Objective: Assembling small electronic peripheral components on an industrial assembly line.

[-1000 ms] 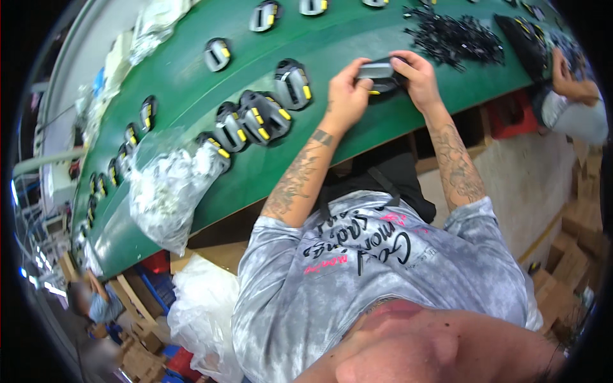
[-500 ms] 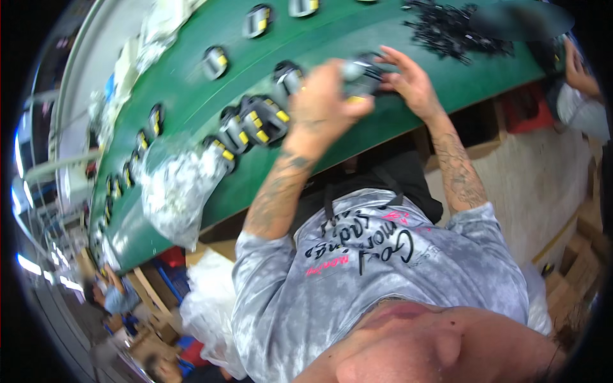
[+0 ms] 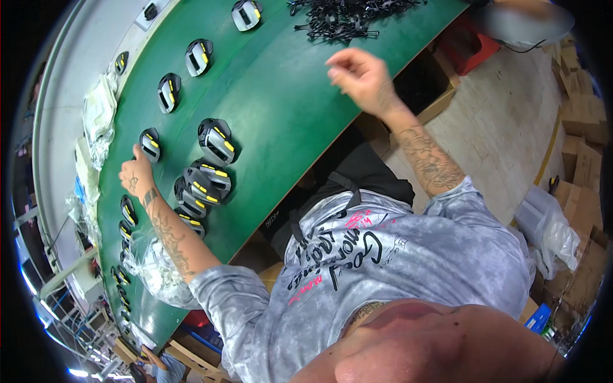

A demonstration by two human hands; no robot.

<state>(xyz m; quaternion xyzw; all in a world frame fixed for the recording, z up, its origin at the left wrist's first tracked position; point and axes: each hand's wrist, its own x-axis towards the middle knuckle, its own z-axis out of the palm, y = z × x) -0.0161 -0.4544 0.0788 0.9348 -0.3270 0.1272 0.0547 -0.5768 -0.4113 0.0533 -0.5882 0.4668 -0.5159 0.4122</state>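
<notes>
My left hand (image 3: pixel 136 175) reaches to the far left of the green table, its fingers at the near edge of a rounded grey-and-black plastic shell (image 3: pixel 151 144) with yellow strips. The thumb and part of the grip are hidden. This shell lies in a spaced row with similar shells (image 3: pixel 196 57). Over the table's right part hangs my right hand (image 3: pixel 364 80), fingers loosely bent, thumb apart, with nothing visible in it. Nearer to me lies a tight cluster of the same shells (image 3: pixel 201 182), with one shell (image 3: pixel 217 140) at its far end.
A tangled heap of thin black parts (image 3: pixel 351 16) lies at the table's far end. A clear plastic bag of white pieces (image 3: pixel 159 271) sits beyond my left forearm. Cardboard boxes (image 3: pixel 581 137) stand on the right. Another person (image 3: pixel 159 364) is at lower left.
My hands have parted. The left has carried the shell leftward from in front of me to the far row; the right has let go of it. The whole view has shifted as well.
</notes>
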